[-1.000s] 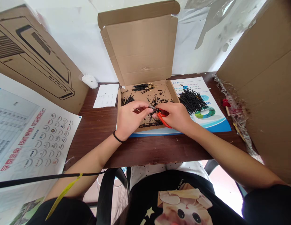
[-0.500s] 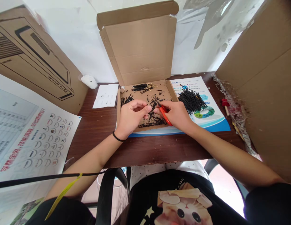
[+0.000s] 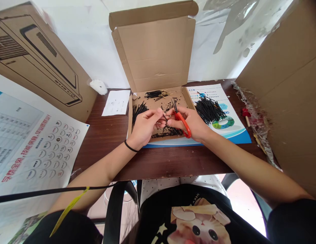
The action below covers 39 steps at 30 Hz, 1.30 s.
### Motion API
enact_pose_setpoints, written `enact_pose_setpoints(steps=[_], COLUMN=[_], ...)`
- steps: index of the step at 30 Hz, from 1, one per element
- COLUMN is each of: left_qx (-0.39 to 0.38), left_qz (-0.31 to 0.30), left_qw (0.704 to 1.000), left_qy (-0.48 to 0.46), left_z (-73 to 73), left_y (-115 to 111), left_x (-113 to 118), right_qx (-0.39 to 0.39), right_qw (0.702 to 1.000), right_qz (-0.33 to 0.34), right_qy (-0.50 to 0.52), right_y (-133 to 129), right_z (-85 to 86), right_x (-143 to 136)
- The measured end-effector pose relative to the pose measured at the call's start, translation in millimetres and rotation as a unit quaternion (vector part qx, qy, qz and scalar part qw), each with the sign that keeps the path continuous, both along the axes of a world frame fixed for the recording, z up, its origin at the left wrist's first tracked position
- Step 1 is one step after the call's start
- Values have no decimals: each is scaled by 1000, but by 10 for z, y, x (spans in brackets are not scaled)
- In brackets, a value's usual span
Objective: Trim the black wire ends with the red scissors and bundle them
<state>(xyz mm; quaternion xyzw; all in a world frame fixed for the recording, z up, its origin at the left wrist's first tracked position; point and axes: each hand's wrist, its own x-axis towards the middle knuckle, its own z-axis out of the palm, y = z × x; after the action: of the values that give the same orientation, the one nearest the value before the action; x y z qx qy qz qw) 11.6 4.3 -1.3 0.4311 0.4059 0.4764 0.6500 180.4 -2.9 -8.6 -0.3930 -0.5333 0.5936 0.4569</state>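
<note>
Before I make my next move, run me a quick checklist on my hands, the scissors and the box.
1. Metal scissors with red handles in the right hand: ok, blades pointing away from the body.
2. Thin black strand pinched in the left hand: ok.
3. Strand's tip trimmed: cannot tell, too small and partly covered by fingers.
4. Brown cardboard lid out of the way: ok, standing open behind the hands.
5. Box floor free of scraps: not ok, short black clippings scattered there.

The scissor handles are red, the strands black, the carton brown.
</note>
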Motion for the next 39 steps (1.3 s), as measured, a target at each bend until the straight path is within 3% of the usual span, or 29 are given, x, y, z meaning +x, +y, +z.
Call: enact_pose_setpoints(steps=[9,18,27,39], left_qx=[27,166,187,168], left_qz=[52,23,-9,-14], left_qw=[997,957,975,977], left_qy=[58,236,116,133], left_z=[27,4,-59,-29], left_y=[64,20,31,3], left_x=[-75,-77,-75,-73], right_qx=[-28,-35,-39,-33], right_qw=[999,998,998,999], right_qz=[-5,18,26,27], right_qy=[16,43,38,26], right_y=[11,-5,-21,-23], right_z=[-20,-28,-10,-11], right_x=[27,47,50,34])
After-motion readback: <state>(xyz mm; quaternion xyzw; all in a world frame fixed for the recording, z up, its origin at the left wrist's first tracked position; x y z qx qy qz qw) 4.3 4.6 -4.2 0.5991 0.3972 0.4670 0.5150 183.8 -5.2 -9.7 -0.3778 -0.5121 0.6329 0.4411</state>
